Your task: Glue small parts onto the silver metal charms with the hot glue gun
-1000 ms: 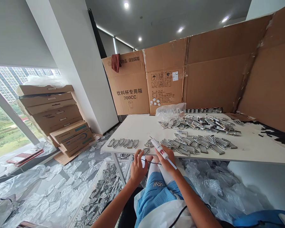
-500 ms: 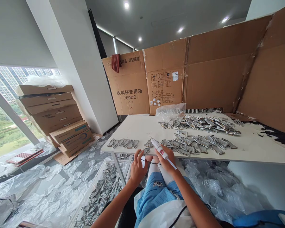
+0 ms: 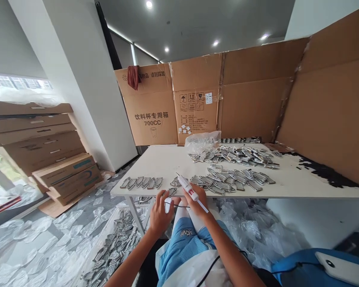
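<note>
My left hand (image 3: 161,213) is at the table's front edge, thumb and fingers apart, with the fingertips beside a silver metal buckle (image 3: 171,191). I cannot tell whether they touch it. In my right hand (image 3: 199,201) is a white tube (image 3: 188,188) with red marks, a thin nozzle pointing up and left, and a narrow white rear end. Just past the nozzle lies another buckle (image 3: 175,182). A short row of similar buckles (image 3: 142,183) lies to the left. To the right is a loose heap of buckles (image 3: 230,179).
Behind, a larger buckle pile (image 3: 242,154) lies beside a clear plastic bag (image 3: 202,142) on the white table (image 3: 164,159). Cardboard panels (image 3: 251,103) wall the back. A crate of buckles (image 3: 116,247) stands below left. Black scraps (image 3: 332,171) lie at right.
The view has turned right, so everything sits further left in it. My left thumb and fingers stay apart, and my right hand keeps its hold on the white tube.
</note>
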Available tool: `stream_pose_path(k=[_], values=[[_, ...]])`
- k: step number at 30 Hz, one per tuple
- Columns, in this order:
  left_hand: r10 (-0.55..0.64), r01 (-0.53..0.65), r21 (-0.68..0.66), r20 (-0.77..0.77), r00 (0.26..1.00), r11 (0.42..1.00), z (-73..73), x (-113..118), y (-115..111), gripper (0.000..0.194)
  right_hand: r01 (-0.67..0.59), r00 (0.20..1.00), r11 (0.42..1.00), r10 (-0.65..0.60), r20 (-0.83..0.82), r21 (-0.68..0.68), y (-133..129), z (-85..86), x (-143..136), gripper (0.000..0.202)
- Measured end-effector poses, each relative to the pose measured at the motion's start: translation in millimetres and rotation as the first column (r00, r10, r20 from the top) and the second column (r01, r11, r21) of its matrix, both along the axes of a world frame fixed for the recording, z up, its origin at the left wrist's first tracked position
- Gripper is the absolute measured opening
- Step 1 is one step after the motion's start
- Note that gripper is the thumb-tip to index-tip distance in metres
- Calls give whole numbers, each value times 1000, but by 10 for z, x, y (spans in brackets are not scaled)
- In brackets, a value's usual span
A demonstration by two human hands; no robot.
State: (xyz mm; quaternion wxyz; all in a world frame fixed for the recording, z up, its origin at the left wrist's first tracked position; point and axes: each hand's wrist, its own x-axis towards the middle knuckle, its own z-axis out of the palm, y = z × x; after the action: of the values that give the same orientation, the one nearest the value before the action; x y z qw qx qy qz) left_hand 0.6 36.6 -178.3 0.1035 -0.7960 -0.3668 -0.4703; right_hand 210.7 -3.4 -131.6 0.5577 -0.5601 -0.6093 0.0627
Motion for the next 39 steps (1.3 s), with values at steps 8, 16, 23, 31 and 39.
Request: stream_pose_path(k=[8,16,23,31,39], values=[[-19,16,-55,-68,998,998,490,40,29,22,-14,996,1000,12,-84,-14,38,107,-20,39],[-52,40,-356,-26,998,934,958,144,-21,37,40,998,998,-42,-41,-52,112,172,16,36],[-38,100,-561,120,992,822,943,131,109,47,50,999,994,-51,-11,-102,120,221,38,37],[-36,249,-582,351,935,774,1021,124,155,58,-3,996,999,-1,-86,-51,100,187,57,34],[72,352,-629,546,834,693,1136,52,103,77,-120,986,993,117,-123,-17,-58,239,4,39]])
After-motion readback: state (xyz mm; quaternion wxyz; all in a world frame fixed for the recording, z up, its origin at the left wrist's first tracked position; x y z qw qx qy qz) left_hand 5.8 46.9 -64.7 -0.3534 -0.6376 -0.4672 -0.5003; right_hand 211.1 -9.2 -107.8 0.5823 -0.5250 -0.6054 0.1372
